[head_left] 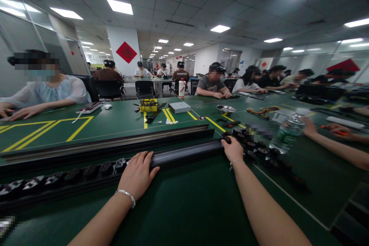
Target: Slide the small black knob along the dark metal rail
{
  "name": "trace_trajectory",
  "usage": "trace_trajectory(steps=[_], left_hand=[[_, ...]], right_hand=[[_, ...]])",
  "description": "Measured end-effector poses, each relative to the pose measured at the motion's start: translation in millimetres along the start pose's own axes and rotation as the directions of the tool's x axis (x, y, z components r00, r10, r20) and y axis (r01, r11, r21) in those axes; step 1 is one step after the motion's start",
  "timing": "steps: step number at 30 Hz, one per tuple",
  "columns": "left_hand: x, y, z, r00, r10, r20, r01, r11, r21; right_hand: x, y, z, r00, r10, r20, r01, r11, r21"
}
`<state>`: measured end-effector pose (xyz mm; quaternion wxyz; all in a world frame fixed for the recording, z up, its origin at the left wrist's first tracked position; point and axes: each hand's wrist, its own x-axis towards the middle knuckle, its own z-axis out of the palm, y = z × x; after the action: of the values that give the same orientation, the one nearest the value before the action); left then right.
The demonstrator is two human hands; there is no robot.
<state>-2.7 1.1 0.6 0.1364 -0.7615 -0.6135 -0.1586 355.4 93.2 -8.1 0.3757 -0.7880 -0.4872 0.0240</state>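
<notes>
A long black rail [187, 153] with a smooth grey inner face runs across the green table. My left hand [137, 175] lies flat on it, fingers stretched and thumb apart. Left of that hand, several black modules [77, 176] sit in a row along the rail. At the rail's right end, my right hand [233, 149] is closed with its fingertips on a small black part [226, 139], mostly covered by the fingers. More loose black modules [261, 152] spread out just right of this hand. A second long rail [115, 143] lies behind the first.
On the green table [184, 207] stand a water bottle [287, 130], a metal bowl [226, 110], a grey box [180, 107] and a yellow spool with black cable [148, 105]. A co-worker's hand [309, 126] is by the bottle; another person [49, 88] sits at far left.
</notes>
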Motion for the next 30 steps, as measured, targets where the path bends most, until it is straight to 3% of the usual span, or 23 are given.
trace_trajectory(steps=[16, 30], left_hand=[[-0.3, 0.4, -0.9, 1.000, 0.012, 0.000, -0.012, 1.000, 0.017], [-0.1, -0.4, 0.2, 1.000, 0.010, -0.004, -0.010, 1.000, 0.002]], right_hand=[[-0.4, 2.1, 3.8, 0.994, -0.069, -0.087, 0.069, 0.998, 0.002], [-2.2, 1.5, 3.5, 0.994, -0.034, -0.105, 0.038, 0.999, 0.039]])
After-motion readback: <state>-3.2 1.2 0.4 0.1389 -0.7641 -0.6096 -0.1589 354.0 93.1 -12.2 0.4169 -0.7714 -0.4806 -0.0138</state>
